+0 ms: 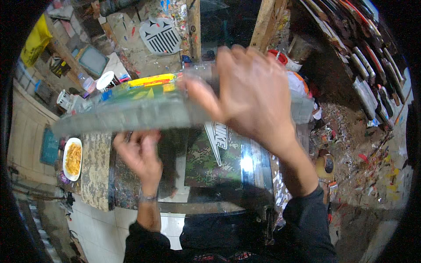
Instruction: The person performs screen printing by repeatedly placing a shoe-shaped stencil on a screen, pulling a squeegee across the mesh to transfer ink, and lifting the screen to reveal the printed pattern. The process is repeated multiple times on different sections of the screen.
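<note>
A screen-printing frame (144,115) with grey edges is raised at a tilt across the middle, smeared by motion. Over its right half reaches my right hand (252,87), blurred, its fingers bent. What they grip is hidden behind the hand. My left hand (142,153) is just below the frame's near edge, fingers partly curled but apart, and no object shows in them. Whether its fingertips touch the frame I cannot tell. Underneath lies a green camouflage sheet (201,166) with a white printed design (215,144) on it, partly covered by the frame and right forearm.
At the left, a white dish (72,173) of yellow-orange food stands beside a camouflage strip (95,171). A white cup (106,81) is behind the frame's left end. A cut-out stencil (160,37) lies at the back. Stacked boards (368,61) fill the right side.
</note>
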`<state>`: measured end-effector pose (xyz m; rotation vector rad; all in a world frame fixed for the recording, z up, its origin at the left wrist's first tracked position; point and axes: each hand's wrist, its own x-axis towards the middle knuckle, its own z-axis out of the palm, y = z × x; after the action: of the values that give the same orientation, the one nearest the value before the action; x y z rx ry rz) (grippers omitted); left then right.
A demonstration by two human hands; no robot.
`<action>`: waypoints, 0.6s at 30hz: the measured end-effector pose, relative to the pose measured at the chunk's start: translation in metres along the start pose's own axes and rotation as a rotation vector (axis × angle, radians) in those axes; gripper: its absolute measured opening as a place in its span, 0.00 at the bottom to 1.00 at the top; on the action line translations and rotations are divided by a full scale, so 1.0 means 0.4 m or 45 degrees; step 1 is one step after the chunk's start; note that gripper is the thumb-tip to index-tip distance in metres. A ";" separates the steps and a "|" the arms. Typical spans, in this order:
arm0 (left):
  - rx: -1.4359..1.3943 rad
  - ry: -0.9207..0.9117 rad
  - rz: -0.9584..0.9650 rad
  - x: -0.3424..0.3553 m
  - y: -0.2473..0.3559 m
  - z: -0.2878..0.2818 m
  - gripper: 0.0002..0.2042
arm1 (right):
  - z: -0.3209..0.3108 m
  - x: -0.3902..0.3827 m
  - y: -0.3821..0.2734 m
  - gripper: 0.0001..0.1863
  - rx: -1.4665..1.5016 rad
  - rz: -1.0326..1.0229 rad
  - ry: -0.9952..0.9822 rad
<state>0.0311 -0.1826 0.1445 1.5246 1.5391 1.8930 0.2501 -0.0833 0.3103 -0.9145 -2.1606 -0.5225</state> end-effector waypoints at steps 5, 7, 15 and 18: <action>0.579 -0.681 0.185 0.195 -0.334 0.246 0.27 | -0.074 0.250 0.090 0.39 0.158 0.182 -0.555; 1.035 -0.867 0.255 0.197 -0.434 0.270 0.25 | -0.097 0.285 0.102 0.41 0.238 0.259 -0.634; 0.631 -0.255 0.040 0.056 -0.396 0.133 0.17 | -0.042 0.363 0.159 0.39 0.224 0.232 -0.521; 0.590 0.547 -0.274 -0.074 -0.322 -0.169 0.19 | -0.013 0.413 0.193 0.40 0.171 0.255 -0.617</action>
<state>-0.0620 -0.1895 0.0291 1.0717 2.3588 1.9074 0.2290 0.0392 0.4438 -1.2626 -2.4516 -0.0541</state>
